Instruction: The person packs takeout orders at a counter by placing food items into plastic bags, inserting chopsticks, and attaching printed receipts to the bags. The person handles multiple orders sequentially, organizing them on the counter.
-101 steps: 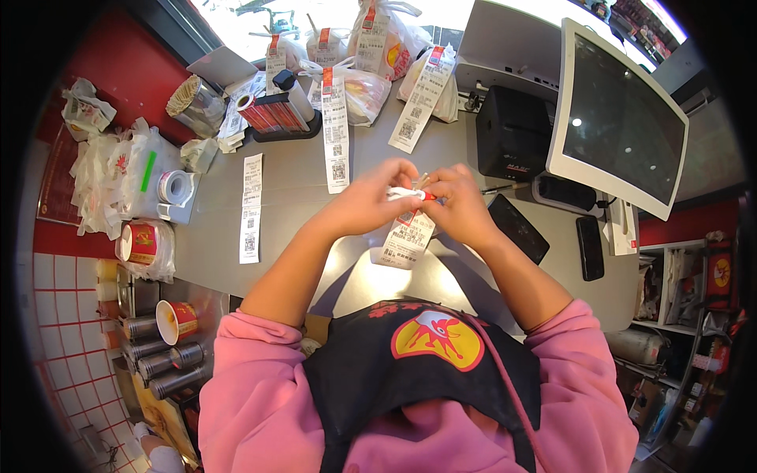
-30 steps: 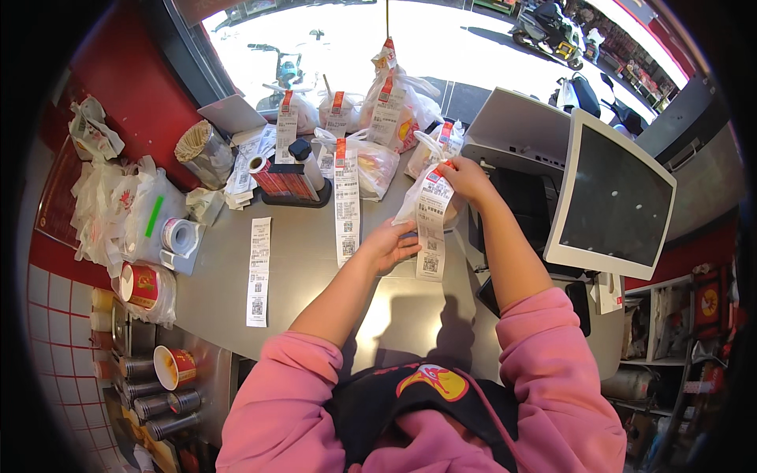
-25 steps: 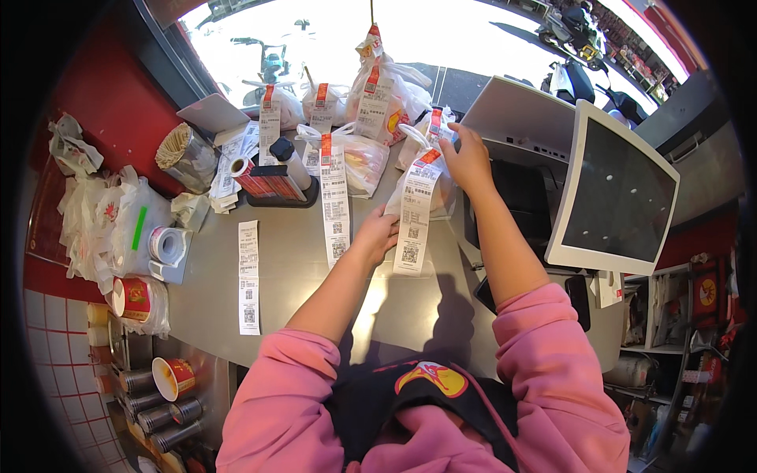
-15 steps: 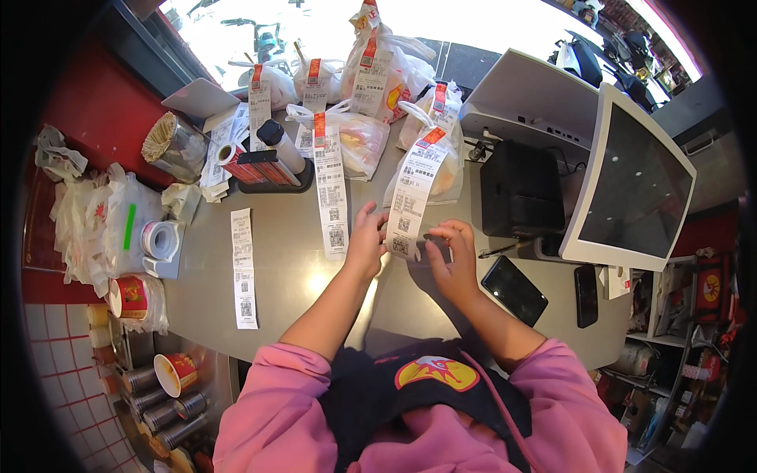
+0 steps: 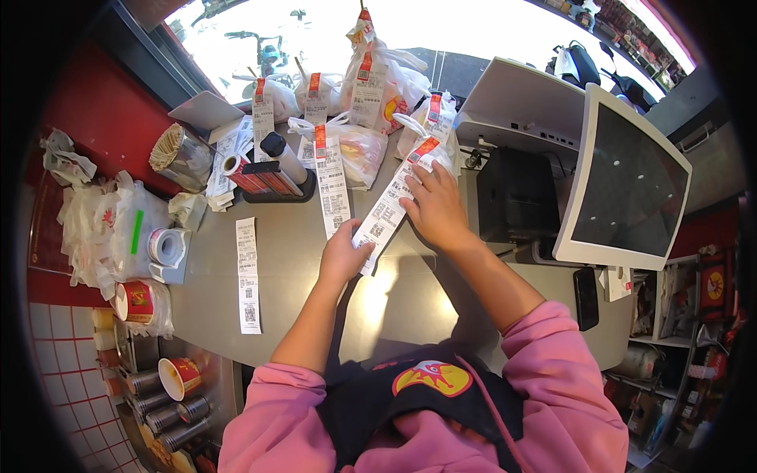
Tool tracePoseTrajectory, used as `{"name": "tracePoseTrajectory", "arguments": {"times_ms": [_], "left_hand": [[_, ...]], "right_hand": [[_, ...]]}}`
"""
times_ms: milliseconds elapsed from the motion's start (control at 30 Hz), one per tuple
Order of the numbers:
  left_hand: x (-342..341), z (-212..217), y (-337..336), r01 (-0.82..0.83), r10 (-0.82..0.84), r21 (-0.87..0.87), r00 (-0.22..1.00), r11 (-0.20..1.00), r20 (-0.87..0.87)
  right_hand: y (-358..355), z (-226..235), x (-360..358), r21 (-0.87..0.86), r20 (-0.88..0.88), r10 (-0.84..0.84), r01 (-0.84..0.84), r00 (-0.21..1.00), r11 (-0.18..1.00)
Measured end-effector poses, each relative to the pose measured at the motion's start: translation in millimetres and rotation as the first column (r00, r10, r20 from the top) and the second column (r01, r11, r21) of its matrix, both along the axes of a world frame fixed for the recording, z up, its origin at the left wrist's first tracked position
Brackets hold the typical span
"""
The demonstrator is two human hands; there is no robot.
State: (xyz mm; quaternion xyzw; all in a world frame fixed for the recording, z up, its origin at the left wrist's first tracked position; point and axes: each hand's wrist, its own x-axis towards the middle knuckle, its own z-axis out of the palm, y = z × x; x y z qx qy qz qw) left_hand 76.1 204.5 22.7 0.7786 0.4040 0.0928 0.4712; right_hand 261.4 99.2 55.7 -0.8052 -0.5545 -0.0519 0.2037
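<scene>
**My right hand went back up to the bag**

A moment ago both my hands were close together, low down on the long white paper slip (image 5: 388,211). Now my right hand (image 5: 436,206) has moved up the slip again. It lies flat, fingers spread a little, pressing the top part of the slip near its red sticker (image 5: 426,149), right by the white plastic bag (image 5: 432,126) at the back of the grey counter (image 5: 296,260). My left hand (image 5: 344,256) stayed low. It pinches the bottom end of the slip between thumb and fingers, so the slip runs in a slanted line from one hand to the other.

I think this means the slip is being pulled straight and stuck down on the bag, and that the sticking is almost done.

Other tied plastic bags (image 5: 347,146) stand in a row behind, each with its own slip and red sticker. One more loose white slip (image 5: 247,274) lies flat on the counter to my left, well apart from my hands. A black tray with pens (image 5: 272,177) sits near the bags. The big white screen (image 5: 627,185) stands to my right.
</scene>
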Motion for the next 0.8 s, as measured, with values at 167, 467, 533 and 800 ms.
{"name": "tracePoseTrajectory", "arguments": {"times_ms": [167,467,533,800], "left_hand": [[1,3,-1,0.016,-0.011,0.076,0.997,0.997,-0.074],[7,13,-25,0.093,-0.01,0.234,0.942,0.968,-0.335],[5,17,-33,0.145,-0.022,0.272,0.912,0.951,-0.409],[-60,26,-29,-0.059,0.097,0.288,0.988,0.956,-0.12]], "right_hand": [[8,-12,6,0.063,0.079,-0.06,0.056,0.995,0.996],[17,-40,16,-0.026,0.243,-0.102,0.112,0.965,0.993],[20,-39,18,-0.085,0.246,-0.117,0.142,0.962,0.986],[-13,-6,11,0.293,-0.123,0.055,-0.016,0.991,0.956]]}}
